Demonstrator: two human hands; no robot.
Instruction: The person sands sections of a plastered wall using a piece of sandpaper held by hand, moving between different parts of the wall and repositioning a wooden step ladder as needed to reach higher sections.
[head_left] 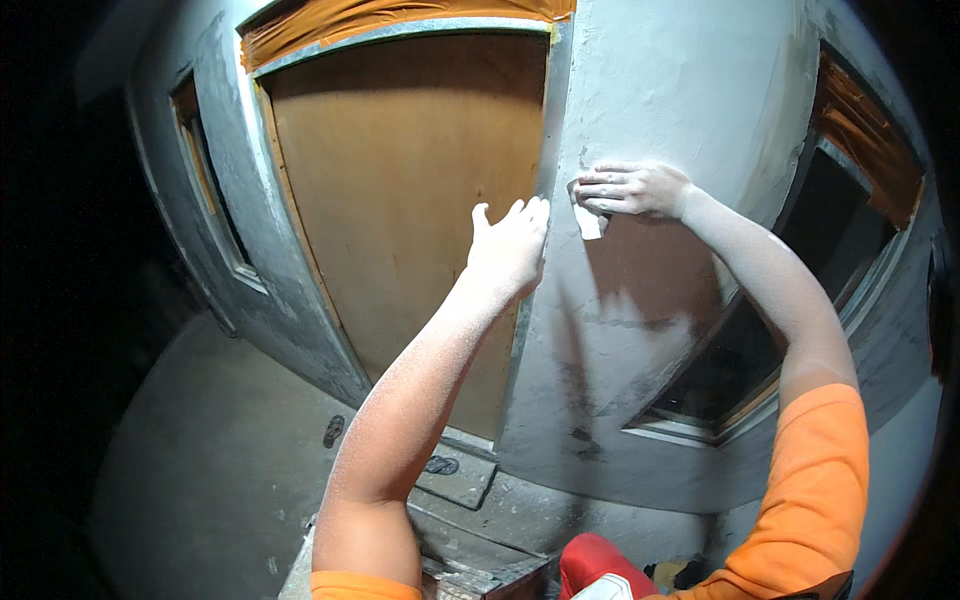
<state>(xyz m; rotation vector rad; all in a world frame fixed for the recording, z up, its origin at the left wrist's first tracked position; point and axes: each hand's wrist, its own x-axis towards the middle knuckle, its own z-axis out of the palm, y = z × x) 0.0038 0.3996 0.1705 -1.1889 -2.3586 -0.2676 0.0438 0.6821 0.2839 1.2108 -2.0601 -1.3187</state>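
My right hand (640,190) presses a small folded white sheet (590,222), paper-like, flat against the grey plastered wall (660,90) just right of the door frame. Its fingers lie together over the sheet, so most of it is hidden. My left hand (508,245) is at the right-hand jamb of the doorway, fingers stretched upward and thumb apart, with nothing in it. The fingertips seem to rest on the jamb's edge. Behind that hand stands a plain brown wooden door panel (400,150). Pale dust coats both forearms.
Orange sheeting (400,30) covers the door's top. A window (740,360) with a pale sill sits low right; a narrower window (215,180) is at left. Below are a concrete floor (220,430), dark slippers (441,465), and a wooden platform edge (500,575) near my red-clad leg.
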